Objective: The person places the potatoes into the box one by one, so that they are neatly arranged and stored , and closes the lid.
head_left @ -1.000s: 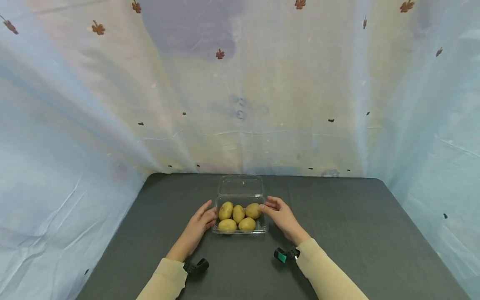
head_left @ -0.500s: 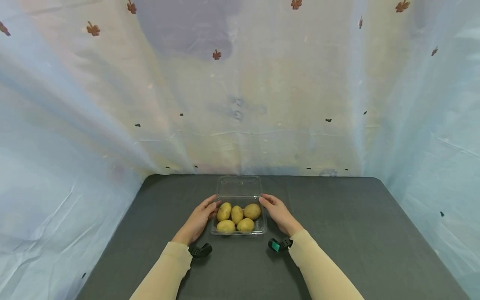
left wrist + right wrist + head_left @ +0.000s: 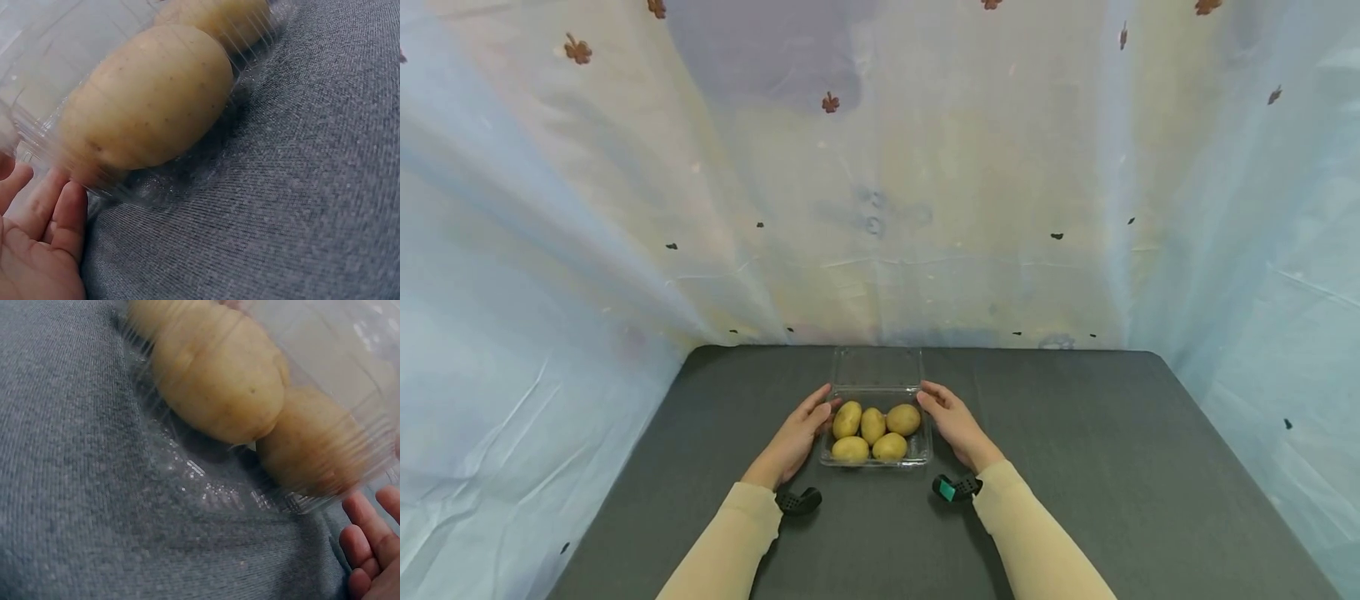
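A clear plastic clamshell container (image 3: 877, 464) sits on the grey tabletop, its lid (image 3: 877, 367) standing open at the back. Several yellowish potatoes (image 3: 889, 447) lie in its base. My left hand (image 3: 795, 439) holds the container's left side, thumb over the rim and fingers along the outer wall. On the opposite side, my right hand (image 3: 958, 427) grips the rim near the back right corner, thumb on top. In the left wrist view, fingertips touch the ribbed wall beside a potato (image 3: 156, 97). The right wrist view has fingers at the container's lower corner, close to a potato (image 3: 312, 444).
Grey cloth covers the table (image 3: 1075, 467). Behind it and to both sides hangs a pale plastic curtain (image 3: 970, 167) with small leaf prints. Each wrist wears a black band, the left band (image 3: 799, 501) and the right band (image 3: 956, 488).
Both hands have slid along the container's sides toward its back corners, and their thumbs have come over the rim. The container and potatoes keep their place on the table; the lid remains raised.
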The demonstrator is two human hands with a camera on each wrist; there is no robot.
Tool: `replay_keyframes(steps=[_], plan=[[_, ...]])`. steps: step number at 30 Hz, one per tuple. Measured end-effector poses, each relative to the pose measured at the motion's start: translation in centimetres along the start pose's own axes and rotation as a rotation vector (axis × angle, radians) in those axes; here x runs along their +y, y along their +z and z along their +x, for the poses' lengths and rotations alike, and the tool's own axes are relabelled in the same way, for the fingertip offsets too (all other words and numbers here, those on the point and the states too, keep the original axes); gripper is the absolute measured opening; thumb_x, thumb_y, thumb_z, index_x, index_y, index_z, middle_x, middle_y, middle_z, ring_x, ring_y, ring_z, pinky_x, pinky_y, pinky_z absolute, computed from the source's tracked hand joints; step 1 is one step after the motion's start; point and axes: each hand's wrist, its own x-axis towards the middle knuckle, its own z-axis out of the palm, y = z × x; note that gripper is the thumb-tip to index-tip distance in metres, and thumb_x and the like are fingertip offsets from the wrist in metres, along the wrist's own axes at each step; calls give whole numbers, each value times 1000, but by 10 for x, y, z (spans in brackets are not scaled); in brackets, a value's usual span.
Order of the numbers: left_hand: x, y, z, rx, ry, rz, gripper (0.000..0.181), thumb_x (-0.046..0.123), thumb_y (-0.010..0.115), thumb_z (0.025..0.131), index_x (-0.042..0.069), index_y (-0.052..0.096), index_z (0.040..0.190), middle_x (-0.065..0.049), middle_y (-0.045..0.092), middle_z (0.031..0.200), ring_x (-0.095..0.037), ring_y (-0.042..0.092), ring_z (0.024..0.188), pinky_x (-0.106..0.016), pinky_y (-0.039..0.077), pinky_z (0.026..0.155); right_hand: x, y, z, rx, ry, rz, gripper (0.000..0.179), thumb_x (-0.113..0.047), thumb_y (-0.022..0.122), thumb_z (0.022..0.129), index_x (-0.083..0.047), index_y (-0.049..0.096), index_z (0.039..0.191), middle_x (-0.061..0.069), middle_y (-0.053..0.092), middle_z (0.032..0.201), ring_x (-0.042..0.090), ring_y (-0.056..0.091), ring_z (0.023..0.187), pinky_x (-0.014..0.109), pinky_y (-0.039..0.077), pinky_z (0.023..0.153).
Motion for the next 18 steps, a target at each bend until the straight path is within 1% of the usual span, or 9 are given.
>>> replay_keyframes(steps=[5,8,13,15,18], plan=[[0,0,1,1,-1,-9,55,42,45,102,33,25,153,0,41,148,-25,36,137,-49,26,113,-1,0,0,11,-3,-8,62,-53,52,96,-24,39,149,3,46,143,26,41,133,54,29,110],[1,0,1,5,11,-8,56,42,44,102,31,24,154,-3,41,149,-27,36,137,-51,26,112,-1,0,0,16,-8,-2,60,-51,52,97,-24,39,149,3,48,141,26,42,132,54,29,110],[1,0,1,15,5,2,55,41,44,103,33,25,153,-1,42,148,-26,38,136,-51,27,112,0,0,-1,18,-4,18,56,-49,53,97,-26,41,147,1,52,137,26,42,132,53,29,111],[1,1,0,20,-4,0,53,39,44,103,35,26,153,1,43,147,-24,39,135,-49,28,112,0,0,-1,20,-1,24,56,-48,53,97,-27,42,147,0,53,137,24,43,131,52,29,111],[1,1,0,23,0,-4,52,38,43,104,35,26,153,2,44,146,-24,40,134,-48,29,111,2,0,-1,27,-21,29,56,-48,54,97,-25,42,147,2,53,137,25,44,131,53,29,110]])
